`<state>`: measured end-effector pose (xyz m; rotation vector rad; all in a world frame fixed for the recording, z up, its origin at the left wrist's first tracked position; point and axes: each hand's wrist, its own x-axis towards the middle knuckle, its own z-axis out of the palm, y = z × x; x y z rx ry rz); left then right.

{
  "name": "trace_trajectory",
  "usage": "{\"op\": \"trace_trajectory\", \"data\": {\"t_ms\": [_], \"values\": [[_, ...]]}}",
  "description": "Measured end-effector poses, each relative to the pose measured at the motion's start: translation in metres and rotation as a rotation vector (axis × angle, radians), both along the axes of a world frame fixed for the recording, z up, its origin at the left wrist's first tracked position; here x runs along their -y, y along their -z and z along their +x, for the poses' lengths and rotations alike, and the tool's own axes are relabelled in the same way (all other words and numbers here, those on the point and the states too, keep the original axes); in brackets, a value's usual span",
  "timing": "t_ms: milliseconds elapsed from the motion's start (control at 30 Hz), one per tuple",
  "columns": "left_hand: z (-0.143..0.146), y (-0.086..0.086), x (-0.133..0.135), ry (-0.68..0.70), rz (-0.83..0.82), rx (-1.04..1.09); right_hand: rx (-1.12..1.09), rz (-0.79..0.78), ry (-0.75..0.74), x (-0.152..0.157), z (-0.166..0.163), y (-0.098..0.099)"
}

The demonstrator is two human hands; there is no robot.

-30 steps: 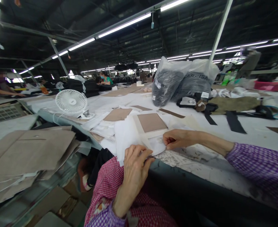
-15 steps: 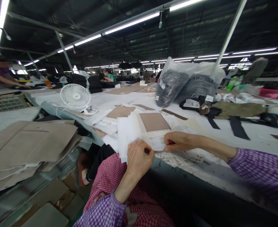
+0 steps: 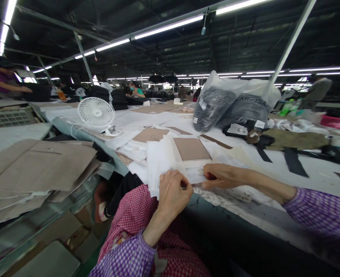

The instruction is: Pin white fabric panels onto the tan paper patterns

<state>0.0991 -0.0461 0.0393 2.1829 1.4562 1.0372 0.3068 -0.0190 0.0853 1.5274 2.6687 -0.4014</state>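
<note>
My left hand (image 3: pixel 174 192) is closed in a pinch on the near edge of a thin white sheet (image 3: pixel 161 159) that hangs over the table's front edge. My right hand (image 3: pixel 220 176) pinches the same sheet a little to the right, fingers pressed together on the table top. Just behind the hands lies a brown cardboard square (image 3: pixel 192 149) on white paper. Both sleeves are purple checked cloth.
A small white fan (image 3: pixel 96 112) stands at the table's left. Two plastic bags of dark cloth (image 3: pixel 230 104) sit at the back right, with black straps (image 3: pixel 293 161) beside them. Stacked cardboard sheets (image 3: pixel 34 169) lie at the left. Other people work at far tables.
Both hands have closed tighter on the white sheet and drawn slightly nearer each other. The camera has shifted a little, moving the scene rightward.
</note>
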Motion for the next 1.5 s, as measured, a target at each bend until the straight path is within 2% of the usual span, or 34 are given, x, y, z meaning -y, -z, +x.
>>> {"op": "trace_trajectory", "data": {"t_ms": [167, 300, 533, 767, 867, 1033, 1067, 1100, 1167, 1233, 1267, 1367, 1433, 1500], "values": [[-0.001, 0.0, 0.0, 0.013, 0.007, -0.009, 0.076, 0.005, 0.093, -0.007, -0.003, 0.001], [-0.002, 0.001, 0.0, 0.02, 0.006, -0.014, 0.112, -0.027, 0.107, -0.012, -0.007, 0.002], [-0.002, -0.001, 0.0, 0.027, -0.008, -0.022, 0.205, 0.036, 0.158, -0.008, -0.017, -0.003], [-0.001, -0.003, 0.0, 0.028, -0.013, -0.04, 0.234, 0.124, 0.18, -0.009, -0.027, 0.002], [0.0, -0.003, -0.002, 0.043, -0.002, -0.047, 0.138, 0.074, 0.192, -0.011, -0.024, -0.002], [0.001, -0.005, -0.007, 0.081, -0.018, -0.027, -0.378, -0.383, 0.203, -0.013, 0.011, -0.016], [0.003, -0.005, -0.008, 0.087, -0.02, -0.022, -0.481, -0.383, 0.221, -0.011, 0.019, -0.019], [0.006, -0.005, -0.008, 0.09, -0.02, -0.017, -0.553, -0.316, 0.249, -0.009, 0.025, -0.021], [0.016, -0.004, -0.007, 0.09, -0.012, -0.016, -0.588, -0.093, 0.305, -0.004, 0.033, -0.025], [0.029, -0.004, -0.006, 0.102, 0.002, -0.045, -0.545, 0.014, 0.263, 0.002, 0.033, -0.027], [0.036, -0.005, -0.007, 0.115, 0.01, -0.072, -0.52, -0.022, 0.195, 0.005, 0.03, -0.027], [0.046, -0.013, -0.007, 0.159, 0.009, -0.153, -0.482, -0.269, -0.035, 0.006, 0.023, -0.019], [0.043, -0.019, -0.006, 0.229, -0.033, -0.149, -0.474, -0.366, -0.082, 0.003, 0.021, -0.011], [0.032, -0.02, -0.001, 0.342, -0.051, -0.104, -0.481, -0.387, -0.069, -0.001, 0.023, -0.004]]}}
